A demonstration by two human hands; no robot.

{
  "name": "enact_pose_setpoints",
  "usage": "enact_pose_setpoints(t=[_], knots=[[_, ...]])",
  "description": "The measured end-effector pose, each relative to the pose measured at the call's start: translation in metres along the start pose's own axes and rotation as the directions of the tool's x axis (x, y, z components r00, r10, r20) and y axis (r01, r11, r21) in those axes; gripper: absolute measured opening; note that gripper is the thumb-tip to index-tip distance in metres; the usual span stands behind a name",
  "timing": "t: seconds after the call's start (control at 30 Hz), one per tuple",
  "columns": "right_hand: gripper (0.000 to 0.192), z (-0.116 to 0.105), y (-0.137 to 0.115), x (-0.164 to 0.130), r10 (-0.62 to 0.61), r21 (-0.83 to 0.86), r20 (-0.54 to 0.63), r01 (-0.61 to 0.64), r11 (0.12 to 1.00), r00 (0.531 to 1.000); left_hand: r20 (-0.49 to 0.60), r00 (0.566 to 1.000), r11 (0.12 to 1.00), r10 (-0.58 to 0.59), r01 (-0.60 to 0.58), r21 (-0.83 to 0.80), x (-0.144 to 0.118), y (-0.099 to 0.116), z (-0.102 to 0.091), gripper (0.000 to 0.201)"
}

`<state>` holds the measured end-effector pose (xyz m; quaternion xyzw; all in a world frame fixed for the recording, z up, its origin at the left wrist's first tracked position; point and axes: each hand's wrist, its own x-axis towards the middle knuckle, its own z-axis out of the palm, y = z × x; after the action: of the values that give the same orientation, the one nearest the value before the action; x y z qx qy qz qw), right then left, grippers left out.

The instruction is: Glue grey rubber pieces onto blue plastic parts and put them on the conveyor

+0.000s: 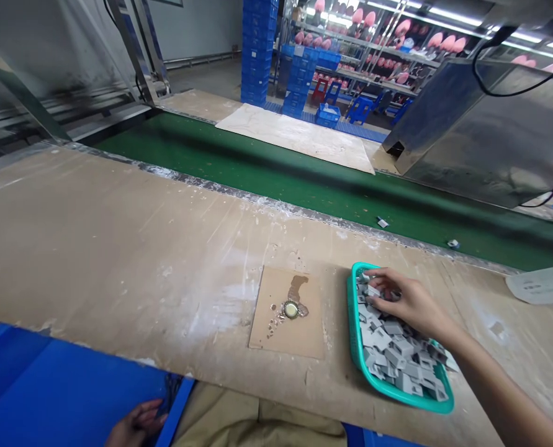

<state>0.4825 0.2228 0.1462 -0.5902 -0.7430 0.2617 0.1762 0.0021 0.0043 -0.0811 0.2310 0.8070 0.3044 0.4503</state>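
Observation:
My right hand (404, 301) reaches into the far end of a turquoise plastic basket (354, 329) of small grey plastic parts (397, 351). Its thumb and fingers are curled around one of these parts. At the lower left, my left hand (139, 425) is inside a blue bin (71, 391), beside the bin's right wall. The left fingers are bent together, and whatever they hold is hidden. Dark thin pieces (171, 388) lie close to those fingertips. Between the hands, a metal bottle cap (291, 309) sits on a cardboard square (285, 341) with wet brown stains around it.
Beyond the worn worktable (118, 248) runs a green conveyor belt (257, 167) carrying two small parts (382, 221). A metal housing (481, 136) stands over the belt at the right. A pale translucent sheet (544, 285) lies at the right edge. Blue crates (259, 49) are stacked behind.

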Motion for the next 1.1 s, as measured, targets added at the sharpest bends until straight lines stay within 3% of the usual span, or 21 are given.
enact_pose_setpoints(t=[0.07, 0.17, 0.27, 0.4, 0.53, 0.67, 0.77, 0.9, 1.03, 1.1], knots=[[0.034, -0.004, -0.005, -0.001, 0.065, 0.184, 0.049, -0.073, 0.980, 0.997, 0.049, 0.993, 0.990, -0.107, 0.111, -0.085, -0.005, 0.005, -0.003, 0.025], [0.034, -0.006, -0.020, -0.003, 0.163, 0.368, 0.137, -0.203, 0.907, 0.977, 0.015, 0.982, 0.968, -0.189, 0.189, -0.165, -0.017, 0.020, -0.011, 0.033], [0.037, 0.001, -0.041, -0.005, 0.227, 0.440, 0.205, -0.297, 0.848, 0.952, 0.015, 0.968, 0.916, -0.252, 0.243, -0.320, -0.032, 0.040, -0.020, 0.042], [0.038, 0.023, -0.068, -0.004, 0.188, 0.507, 0.411, -0.396, 0.766, 0.892, 0.079, 0.942, 0.776, -0.326, 0.314, -0.547, -0.053, 0.070, -0.025, 0.043], [0.036, 0.048, -0.082, 0.003, 0.124, 0.577, 0.549, -0.483, 0.659, 0.826, 0.151, 0.937, 0.628, -0.315, 0.325, -0.707, -0.067, 0.081, -0.017, 0.036], [0.035, 0.064, -0.080, 0.011, 0.137, 0.581, 0.554, -0.500, 0.642, 0.821, 0.214, 0.946, 0.603, -0.246, 0.322, -0.730, -0.076, 0.080, -0.009, 0.034], [0.038, 0.067, -0.077, 0.013, 0.132, 0.550, 0.509, -0.439, 0.711, 0.851, 0.257, 0.940, 0.592, -0.224, 0.341, -0.731, -0.090, 0.090, -0.008, 0.035], [0.042, 0.070, -0.076, 0.011, 0.031, 0.523, 0.470, -0.308, 0.795, 0.882, 0.286, 0.921, 0.575, -0.266, 0.390, -0.719, -0.111, 0.119, -0.010, 0.033], [0.038, 0.080, -0.074, 0.007, -0.076, 0.333, 0.238, -0.008, 0.943, 0.968, 0.370, 0.900, 0.567, -0.230, 0.433, -0.701, -0.121, 0.136, -0.006, 0.040], [0.032, 0.085, -0.071, 0.004, -0.177, 0.169, 0.134, 0.153, 0.974, 0.975, 0.388, 0.901, 0.553, -0.197, 0.428, -0.715, -0.122, 0.139, -0.001, 0.043]])
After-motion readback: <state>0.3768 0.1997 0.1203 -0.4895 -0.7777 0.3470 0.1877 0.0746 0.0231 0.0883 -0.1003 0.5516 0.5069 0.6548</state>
